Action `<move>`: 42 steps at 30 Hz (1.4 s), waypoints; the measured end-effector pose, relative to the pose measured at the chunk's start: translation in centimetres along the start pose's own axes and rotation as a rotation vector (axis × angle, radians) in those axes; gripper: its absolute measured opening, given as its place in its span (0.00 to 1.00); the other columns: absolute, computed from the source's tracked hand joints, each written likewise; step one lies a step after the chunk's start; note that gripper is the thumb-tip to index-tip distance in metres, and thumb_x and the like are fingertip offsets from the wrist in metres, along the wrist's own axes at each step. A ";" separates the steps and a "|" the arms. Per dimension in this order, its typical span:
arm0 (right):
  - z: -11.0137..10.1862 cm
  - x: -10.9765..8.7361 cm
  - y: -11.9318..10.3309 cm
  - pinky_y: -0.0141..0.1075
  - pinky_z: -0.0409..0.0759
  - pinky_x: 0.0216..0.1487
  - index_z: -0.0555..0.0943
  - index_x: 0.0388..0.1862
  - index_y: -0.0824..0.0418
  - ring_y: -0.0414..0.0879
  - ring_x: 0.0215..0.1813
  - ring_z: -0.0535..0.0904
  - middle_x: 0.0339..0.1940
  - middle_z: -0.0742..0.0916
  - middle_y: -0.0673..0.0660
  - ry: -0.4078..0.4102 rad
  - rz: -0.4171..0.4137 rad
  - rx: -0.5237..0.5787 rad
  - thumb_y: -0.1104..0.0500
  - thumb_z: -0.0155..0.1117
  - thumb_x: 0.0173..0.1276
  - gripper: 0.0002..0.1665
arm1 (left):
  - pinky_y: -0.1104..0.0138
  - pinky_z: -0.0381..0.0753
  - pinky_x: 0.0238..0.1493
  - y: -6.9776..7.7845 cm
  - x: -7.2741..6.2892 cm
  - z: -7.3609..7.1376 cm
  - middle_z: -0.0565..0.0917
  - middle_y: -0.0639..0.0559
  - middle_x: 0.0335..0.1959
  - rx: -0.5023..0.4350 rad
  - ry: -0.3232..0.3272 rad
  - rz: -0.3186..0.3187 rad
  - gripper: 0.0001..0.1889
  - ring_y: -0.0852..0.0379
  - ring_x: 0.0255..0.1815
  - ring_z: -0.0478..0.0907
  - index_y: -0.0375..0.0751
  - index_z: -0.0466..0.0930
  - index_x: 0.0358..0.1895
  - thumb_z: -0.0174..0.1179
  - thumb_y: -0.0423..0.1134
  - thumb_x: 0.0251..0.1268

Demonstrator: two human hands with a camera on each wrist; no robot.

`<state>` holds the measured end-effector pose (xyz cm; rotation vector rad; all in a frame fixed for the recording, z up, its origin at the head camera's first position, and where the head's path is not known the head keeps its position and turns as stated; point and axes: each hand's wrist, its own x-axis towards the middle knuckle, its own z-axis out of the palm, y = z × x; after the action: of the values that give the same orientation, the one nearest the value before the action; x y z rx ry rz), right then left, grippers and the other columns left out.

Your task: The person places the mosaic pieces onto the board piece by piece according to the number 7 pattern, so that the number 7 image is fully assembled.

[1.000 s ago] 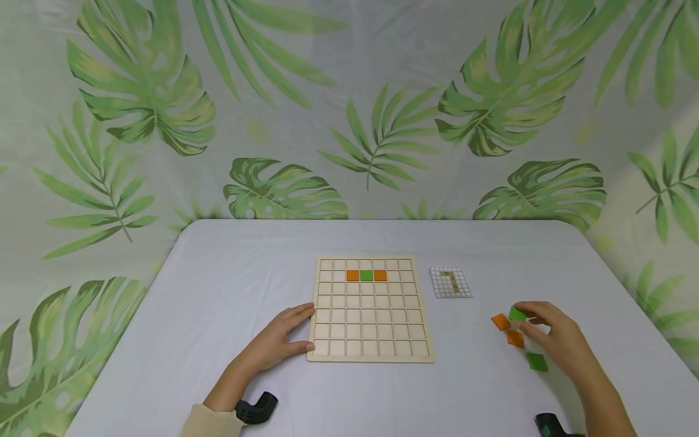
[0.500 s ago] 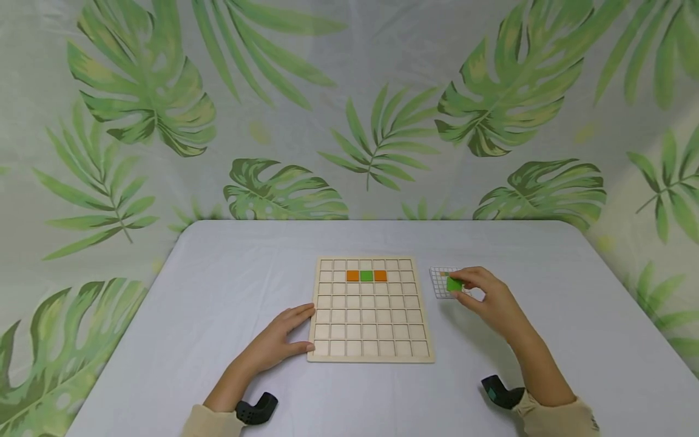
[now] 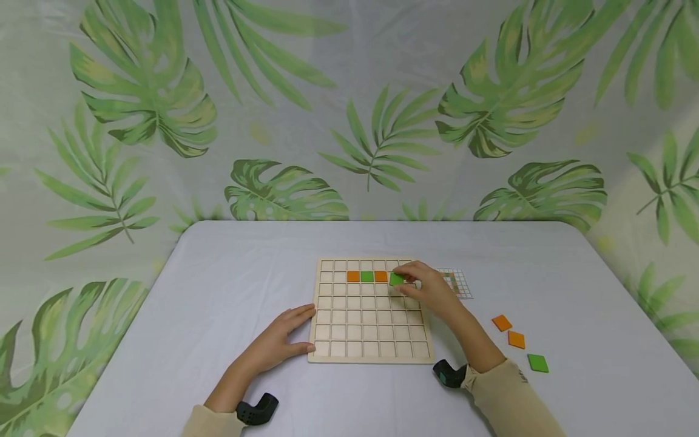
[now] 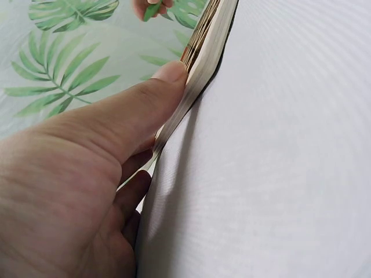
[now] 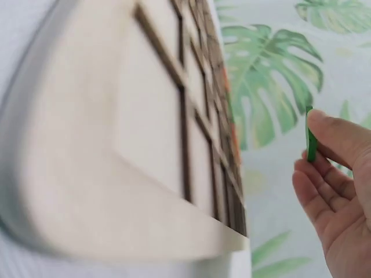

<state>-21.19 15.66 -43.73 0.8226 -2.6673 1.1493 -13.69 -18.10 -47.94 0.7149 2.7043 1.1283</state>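
My right hand [image 3: 431, 288] pinches a green square tile [image 3: 396, 279] between thumb and fingers. It is over the upper right part of the wooden grid board [image 3: 360, 359]; in the right wrist view the green tile [image 5: 311, 134] is seen edge-on, apart from the board. To the left of it in the same row sit an orange tile [image 3: 380, 277], a green tile [image 3: 367, 277] and another orange tile [image 3: 353, 277]. My left hand [image 3: 275, 340] rests against the board's left edge, thumb and fingertips touching the rim; the left wrist view shows the thumb [image 4: 171, 72] on that edge.
Right of the board lies a patterned grid card [image 3: 463, 284], partly hidden by my right hand. Farther right on the white table [image 3: 218, 273] are two loose orange tiles [image 3: 502, 323] and a loose green tile [image 3: 537, 363]. A leaf-print cloth hangs behind.
My right hand has lifted a green tile from the loose ones on the right and carried it left, past the card, to over the board. The left hand stays at the board's edge.
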 end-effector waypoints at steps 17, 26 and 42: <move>3.7 0.9 1.3 0.37 0.75 0.46 0.79 0.46 0.62 0.45 0.47 0.74 0.45 0.79 0.53 -0.100 0.044 -0.028 0.60 0.65 0.58 0.16 | 0.52 0.52 0.64 -0.1 -0.2 0.0 0.60 0.52 0.67 0.004 0.001 0.008 0.39 0.49 0.67 0.52 0.41 0.62 0.65 0.62 0.54 0.50; 4.1 1.0 1.3 0.34 0.75 0.41 0.80 0.46 0.60 0.42 0.43 0.73 0.43 0.77 0.51 -0.090 0.075 0.009 0.60 0.66 0.56 0.17 | 0.52 0.55 0.63 -0.1 -0.2 0.1 0.60 0.51 0.67 0.009 0.013 0.025 0.39 0.48 0.67 0.53 0.40 0.63 0.65 0.62 0.54 0.50; 0.5 -0.2 -1.0 0.50 0.70 0.53 0.72 0.57 0.62 0.54 0.56 0.70 0.57 0.74 0.56 -0.028 0.088 -0.007 0.53 0.67 0.56 0.31 | 0.51 0.55 0.62 0.0 0.0 0.0 0.61 0.50 0.66 0.017 0.020 0.033 0.39 0.47 0.66 0.54 0.38 0.63 0.64 0.63 0.52 0.50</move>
<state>-20.41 14.84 -43.48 0.7327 -2.7540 1.1556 -13.67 -18.10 -47.99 0.7571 2.7314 1.1262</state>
